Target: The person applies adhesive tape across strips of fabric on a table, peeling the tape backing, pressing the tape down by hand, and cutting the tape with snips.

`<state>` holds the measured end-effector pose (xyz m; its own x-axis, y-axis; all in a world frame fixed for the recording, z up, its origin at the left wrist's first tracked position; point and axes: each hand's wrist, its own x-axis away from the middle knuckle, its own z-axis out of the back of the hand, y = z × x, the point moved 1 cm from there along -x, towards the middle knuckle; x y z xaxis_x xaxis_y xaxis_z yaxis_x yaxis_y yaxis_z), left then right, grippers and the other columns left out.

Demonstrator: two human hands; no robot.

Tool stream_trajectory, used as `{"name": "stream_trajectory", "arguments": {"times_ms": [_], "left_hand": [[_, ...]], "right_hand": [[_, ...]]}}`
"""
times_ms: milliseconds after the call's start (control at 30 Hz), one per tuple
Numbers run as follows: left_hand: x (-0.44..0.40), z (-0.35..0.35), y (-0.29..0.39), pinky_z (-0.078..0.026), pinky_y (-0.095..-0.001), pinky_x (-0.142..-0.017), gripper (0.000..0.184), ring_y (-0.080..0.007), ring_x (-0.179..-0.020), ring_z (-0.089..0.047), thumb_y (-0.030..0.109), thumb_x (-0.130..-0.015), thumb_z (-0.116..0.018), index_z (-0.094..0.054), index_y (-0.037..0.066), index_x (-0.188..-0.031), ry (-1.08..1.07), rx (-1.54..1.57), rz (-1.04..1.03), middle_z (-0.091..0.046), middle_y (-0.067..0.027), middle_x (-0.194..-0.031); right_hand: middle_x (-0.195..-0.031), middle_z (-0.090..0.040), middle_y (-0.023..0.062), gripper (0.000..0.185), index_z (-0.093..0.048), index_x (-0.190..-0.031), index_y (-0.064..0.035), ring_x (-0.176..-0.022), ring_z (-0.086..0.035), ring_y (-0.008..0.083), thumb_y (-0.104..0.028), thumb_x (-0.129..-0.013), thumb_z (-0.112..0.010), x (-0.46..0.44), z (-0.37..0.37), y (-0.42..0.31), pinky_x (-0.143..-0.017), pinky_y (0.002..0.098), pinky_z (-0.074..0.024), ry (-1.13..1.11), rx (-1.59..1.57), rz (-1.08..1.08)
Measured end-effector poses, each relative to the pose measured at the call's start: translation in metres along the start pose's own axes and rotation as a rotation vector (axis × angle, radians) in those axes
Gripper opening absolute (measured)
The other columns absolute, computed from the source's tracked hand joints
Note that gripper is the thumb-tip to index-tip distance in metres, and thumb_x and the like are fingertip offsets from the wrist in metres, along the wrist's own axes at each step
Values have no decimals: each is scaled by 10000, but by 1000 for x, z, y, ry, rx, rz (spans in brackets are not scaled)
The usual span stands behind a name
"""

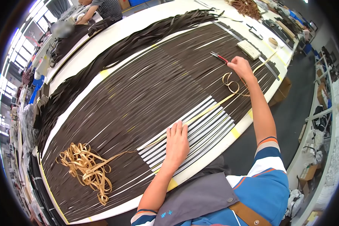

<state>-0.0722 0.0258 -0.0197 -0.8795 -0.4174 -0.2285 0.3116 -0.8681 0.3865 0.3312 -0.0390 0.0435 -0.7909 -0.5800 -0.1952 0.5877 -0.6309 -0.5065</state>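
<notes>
My left hand (177,145) lies flat with its fingers stretched out, pressing on a patch of white and dark stripes (199,132) and touching a long tan strip (205,112) that crosses it. My right hand (241,67) is closed around small red-handled scissors (221,58), whose silver tips point left and stand slightly apart. Beneath both hands, many dark brown strips (139,90) run side by side across the table. A loose curl of the tan strip (229,84) lies just below my right hand.
A tangled tan strip pile (87,169) sits at left. Long dark strips (113,56) are heaped along the far edge. A pale block (248,50), a tape roll (272,41) and black-handled scissors (255,32) lie at upper right. Another person (107,9) sits beyond the table.
</notes>
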Motion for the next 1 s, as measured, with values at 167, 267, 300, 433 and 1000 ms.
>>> {"name": "stream_trajectory", "arguments": {"times_ms": [167, 267, 300, 433, 1000], "left_hand": [[-1, 1, 1, -342, -564, -1070, 484, -386, -1267, -446, -42, -757, -562, -528, -45, -1240, -26, 2, 10, -490, -245, -1339], [-1, -1, -1, -329, -562, -1083, 483, -389, -1278, -438, -40, -765, -545, -529, -37, -1247, -29, 16, 5, -482, -247, -1358], [0, -1, -1, -313, -563, -1095, 477, -395, -1288, -429, -41, -776, -526, -528, -35, -1253, -36, 39, 19, -475, -251, -1371], [-2, 1, 1, -313, -545, -1101, 458, -403, -1288, -428, -42, -792, -518, -532, -41, -1250, -54, 34, 23, -483, -264, -1361], [-79, 1, 26, -384, -455, -1052, 579, -407, -1214, -479, 19, -812, -640, -428, -29, -1349, 183, 609, -120, -504, -256, -1288]], "right_hand": [[-783, -697, 196, 448, -705, -818, 24, -779, -692, 303, -417, -747, -747, 30, -9, 16, -719, 394, -524, -163, 9, -113], [-769, -692, 193, 399, -726, -815, -17, -788, -689, 333, -406, -728, -741, 38, -27, 15, -726, 409, -529, -206, 7, -120], [-806, -701, 180, 329, -734, -830, -52, -801, -689, 335, -364, -725, -726, 37, -40, 24, -732, 420, -532, -148, 2, -120], [-799, -683, 171, 206, -696, -814, -39, -791, -670, 343, -239, -767, -679, 59, -36, -2, -730, 441, -518, -6, -119, 43], [-729, -563, -26, 105, -615, -858, -8, -661, -487, 40, -103, -885, -648, 136, 7, -91, -583, 221, -389, -433, -807, 260]]}}
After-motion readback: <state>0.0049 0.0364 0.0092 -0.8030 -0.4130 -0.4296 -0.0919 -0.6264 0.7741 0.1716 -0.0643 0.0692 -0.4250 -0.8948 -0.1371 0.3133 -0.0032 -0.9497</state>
